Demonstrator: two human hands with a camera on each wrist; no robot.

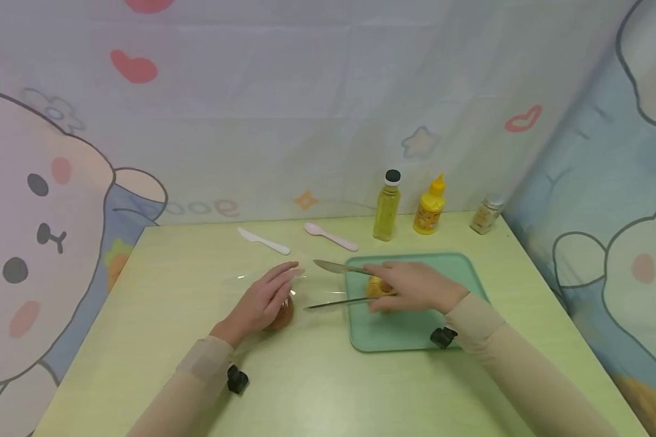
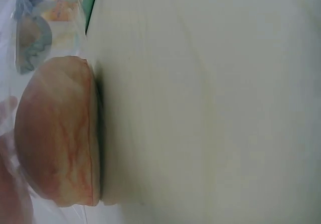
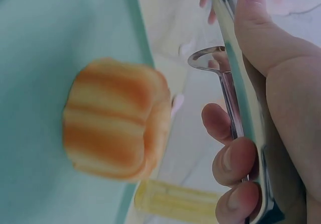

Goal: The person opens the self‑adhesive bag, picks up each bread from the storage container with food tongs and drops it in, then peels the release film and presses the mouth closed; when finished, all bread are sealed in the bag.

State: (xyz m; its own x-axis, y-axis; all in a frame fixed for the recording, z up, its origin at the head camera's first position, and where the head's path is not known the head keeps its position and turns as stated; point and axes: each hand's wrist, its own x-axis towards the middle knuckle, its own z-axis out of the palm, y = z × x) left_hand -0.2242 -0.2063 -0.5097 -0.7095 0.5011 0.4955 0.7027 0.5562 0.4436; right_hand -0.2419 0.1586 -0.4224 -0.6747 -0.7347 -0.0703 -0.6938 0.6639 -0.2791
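My right hand [image 1: 415, 285] grips metal tongs [image 3: 233, 98], thumb on one arm and curled fingers on the other. The tongs' two arms stand apart and point left past the tray edge. Below that hand, a small golden-brown bread roll [image 3: 115, 121] lies on the green tray [image 1: 399, 340]. My left hand [image 1: 259, 300] lies over a brown bun [image 2: 60, 133] on the table, its fingers fairly straight. Clear plastic wrap [image 1: 317, 294] surrounds the bun and spreads to the right. In the left wrist view only part of the hand shows, behind the wrap.
A white plastic knife [image 1: 263, 241] and a pink spoon [image 1: 330, 237] lie near the table's back edge. An oil bottle [image 1: 387, 206], a yellow squeeze bottle [image 1: 429, 206] and a small glass jar [image 1: 486, 214] stand behind the tray. A printed cloth [image 1: 284, 121] hangs behind the table.
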